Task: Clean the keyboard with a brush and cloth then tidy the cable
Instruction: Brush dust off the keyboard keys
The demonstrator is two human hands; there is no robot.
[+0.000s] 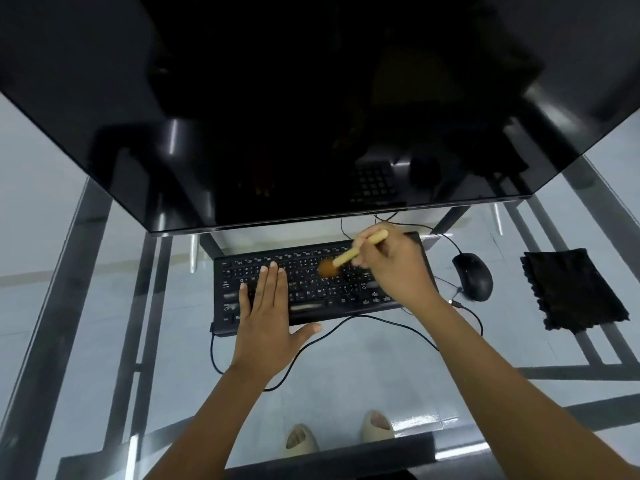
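Bristles blur as our right hand [391, 268] grips the brush [349, 254] over the keyboard [311, 282]; our left hand [270, 313] lies flat, steadying it. Hard strokes could pop keys or snag the loose cable [398, 325].

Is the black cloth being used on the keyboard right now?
No, the black cloth lies untouched on the glass table right of the mouse, while the right hand brushes the keyboard with a brush.
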